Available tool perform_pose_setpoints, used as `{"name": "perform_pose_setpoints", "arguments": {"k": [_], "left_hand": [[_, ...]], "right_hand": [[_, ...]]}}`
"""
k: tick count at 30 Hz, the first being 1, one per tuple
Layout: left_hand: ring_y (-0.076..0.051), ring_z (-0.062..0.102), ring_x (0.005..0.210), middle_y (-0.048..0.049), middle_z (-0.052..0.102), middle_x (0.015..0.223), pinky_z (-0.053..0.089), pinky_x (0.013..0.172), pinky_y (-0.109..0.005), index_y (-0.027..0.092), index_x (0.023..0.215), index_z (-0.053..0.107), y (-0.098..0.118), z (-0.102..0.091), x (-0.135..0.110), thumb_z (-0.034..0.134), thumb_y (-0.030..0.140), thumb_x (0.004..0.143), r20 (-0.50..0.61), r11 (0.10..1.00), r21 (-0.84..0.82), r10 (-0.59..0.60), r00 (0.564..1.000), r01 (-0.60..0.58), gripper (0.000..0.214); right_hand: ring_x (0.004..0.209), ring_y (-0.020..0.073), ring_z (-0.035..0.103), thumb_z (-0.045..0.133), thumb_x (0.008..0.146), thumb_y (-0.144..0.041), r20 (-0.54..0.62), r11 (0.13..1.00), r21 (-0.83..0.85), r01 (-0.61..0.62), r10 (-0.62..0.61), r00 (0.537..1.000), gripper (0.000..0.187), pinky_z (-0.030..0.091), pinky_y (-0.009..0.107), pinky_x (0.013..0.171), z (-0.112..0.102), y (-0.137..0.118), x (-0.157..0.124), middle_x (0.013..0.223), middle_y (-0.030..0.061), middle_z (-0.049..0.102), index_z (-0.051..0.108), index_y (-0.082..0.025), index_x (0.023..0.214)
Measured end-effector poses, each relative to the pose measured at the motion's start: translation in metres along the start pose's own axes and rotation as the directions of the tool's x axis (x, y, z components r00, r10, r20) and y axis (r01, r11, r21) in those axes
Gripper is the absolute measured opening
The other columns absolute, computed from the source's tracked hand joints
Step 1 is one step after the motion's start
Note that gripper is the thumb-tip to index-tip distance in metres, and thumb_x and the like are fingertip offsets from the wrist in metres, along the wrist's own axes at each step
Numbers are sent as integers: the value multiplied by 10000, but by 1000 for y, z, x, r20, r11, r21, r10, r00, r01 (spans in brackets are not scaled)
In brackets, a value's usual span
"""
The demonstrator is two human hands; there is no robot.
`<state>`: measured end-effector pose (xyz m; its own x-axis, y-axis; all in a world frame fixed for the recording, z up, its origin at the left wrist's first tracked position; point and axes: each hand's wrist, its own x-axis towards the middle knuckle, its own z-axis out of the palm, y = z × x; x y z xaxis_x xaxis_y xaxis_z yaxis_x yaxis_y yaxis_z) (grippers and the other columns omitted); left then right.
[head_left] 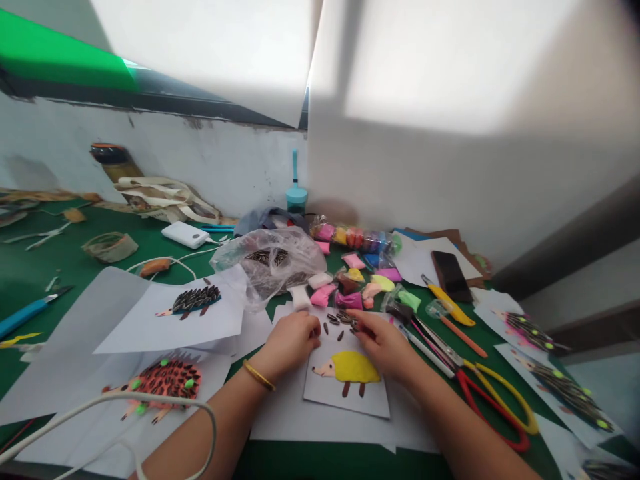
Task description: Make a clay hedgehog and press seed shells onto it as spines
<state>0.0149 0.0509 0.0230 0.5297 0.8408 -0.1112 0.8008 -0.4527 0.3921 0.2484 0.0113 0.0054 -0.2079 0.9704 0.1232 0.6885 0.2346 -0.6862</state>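
A white card [320, 390] lies before me with a hedgehog picture [355, 368] on it: yellow clay body, pale snout, brown legs. Above the hedgehog, several loose striped sunflower seeds [341, 335] are scattered. My right hand [377, 339] is over the card's upper right, its thumb and fingers closing around a seed at the edge of the pile. My left hand [294, 341], with a yellow bangle [259, 375] at the wrist, rests at the card's upper left. Its fingers are curled together; whatever they hold is hidden.
Behind the card are small clay packets [347, 283] and a plastic bag [235, 260] of seeds. Finished hedgehog pictures [170, 387] lie left and right. Red-and-yellow-handled scissors [493, 407], a yellow cutter [453, 305] and a phone [450, 275] are at right. A white cable [165, 398] loops front left.
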Motion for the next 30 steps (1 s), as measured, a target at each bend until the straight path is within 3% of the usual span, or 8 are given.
{"name": "perform_pose_setpoints", "arguments": {"k": [5, 7, 10, 16, 21, 30], "left_hand": [[-188, 601, 837, -25, 632, 889, 422, 718, -276, 224, 848, 681, 0, 1, 0, 655, 258, 792, -14, 1000, -5, 7, 1000, -7, 71], [-189, 602, 841, -27, 632, 894, 425, 726, -279, 222, 846, 682, 0, 1, 0, 655, 263, 792, -12, 1000, -6, 0, 1000, 0, 73], [-195, 608, 860, -34, 633, 907, 432, 748, -284, 216, 858, 685, 1, 1, 0, 658, 270, 791, 1, 1000, -4, -21, 1000, 21, 90], [-193, 606, 853, -26, 633, 904, 430, 745, -288, 224, 873, 683, -1, 3, 0, 673, 281, 793, -5, 1000, -8, -14, 1000, 14, 99], [-186, 600, 841, -11, 637, 886, 419, 727, -283, 232, 863, 675, -3, 5, 0, 676, 284, 796, -22, 1000, -12, 13, 1000, -13, 85], [-187, 600, 840, -19, 640, 891, 421, 739, -287, 227, 862, 677, -4, 5, 0, 672, 273, 791, -20, 1000, -13, 13, 1000, -13, 85]], "right_hand": [[820, 196, 659, 544, 839, -253, 42, 951, 262, -167, 162, 986, 124, 522, 319, 735, 2, -8, -20, 897, 35, 711, 654, -226, 888], [871, 205, 658, 557, 825, -253, 8, 950, 289, -122, 125, 992, 102, 524, 334, 780, 3, -12, -23, 928, 47, 710, 652, -223, 849], [928, 215, 637, 581, 811, -250, -56, 981, 192, -27, 39, 998, 96, 499, 353, 853, 5, -18, -23, 931, 51, 702, 675, -229, 813], [834, 192, 622, 555, 818, -187, 67, 995, 67, -77, 73, 995, 139, 479, 318, 760, 16, -25, -22, 870, 22, 694, 681, -236, 847], [948, 221, 571, 602, 806, -167, -22, 999, 19, 46, -45, 999, 99, 438, 356, 851, 21, -29, -22, 925, 45, 649, 679, -228, 792], [947, 221, 541, 624, 808, -172, -42, 999, -47, 27, -29, 999, 97, 410, 367, 849, 24, -30, -22, 932, 44, 622, 697, -232, 788]]}}
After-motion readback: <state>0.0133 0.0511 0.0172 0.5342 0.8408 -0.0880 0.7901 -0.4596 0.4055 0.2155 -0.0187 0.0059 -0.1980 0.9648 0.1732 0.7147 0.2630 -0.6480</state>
